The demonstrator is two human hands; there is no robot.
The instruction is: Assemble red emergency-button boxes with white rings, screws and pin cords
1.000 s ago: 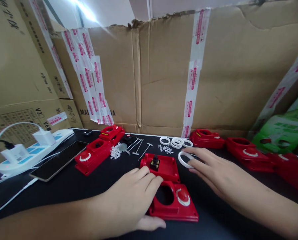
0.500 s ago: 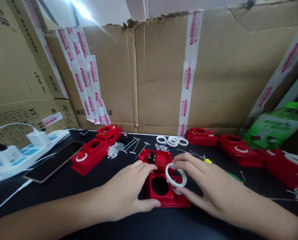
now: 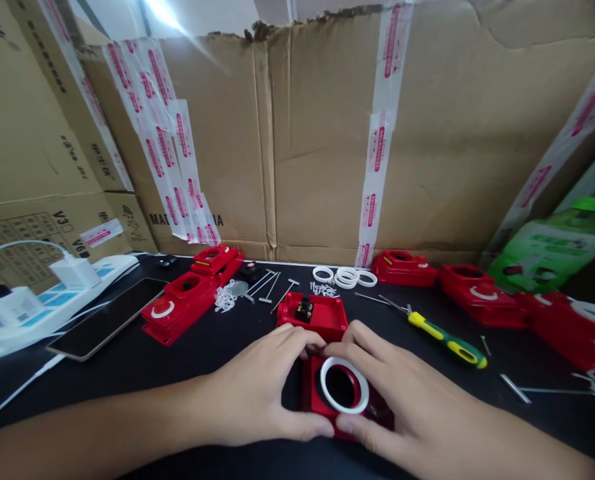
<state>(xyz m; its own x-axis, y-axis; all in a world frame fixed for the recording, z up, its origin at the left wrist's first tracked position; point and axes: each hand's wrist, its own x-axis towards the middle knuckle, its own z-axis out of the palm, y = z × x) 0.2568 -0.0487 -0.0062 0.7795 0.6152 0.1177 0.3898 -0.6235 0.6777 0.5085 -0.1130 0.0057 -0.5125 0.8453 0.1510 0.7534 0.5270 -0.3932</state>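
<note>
A white ring (image 3: pixel 324 381) lies over the round hole of a red plastic housing cover (image 3: pixel 315 395), a little off-centre. My right hand (image 3: pixel 402 383) pinches the ring, thumb at its front edge and fingertips at its back. Around the left side of the cover curls my left hand (image 3: pixel 257 383), with its thumb in front and its fingers behind. The fingertips of both hands come close together at the cover's back edge, partly hiding it. Just beyond them is an open red box (image 3: pixel 333 313) with a black and brass part (image 3: pixel 305 309) inside.
Loose white rings (image 3: pixel 346 278) and small screws (image 3: pixel 324 289) lie behind the box. To the right are a yellow-green screwdriver (image 3: pixel 447 340), red housings (image 3: pixel 482 297) and a green bottle (image 3: pixel 552 247). At left are more red housings (image 3: pixel 180 307), a phone (image 3: pixel 110 320) and a power strip (image 3: pixel 52 310).
My right hand has brought the ring down from a tilted hold onto the cover's hole. Cover and hands have shifted slightly nearer and right, uncovering the screwdriver.
</note>
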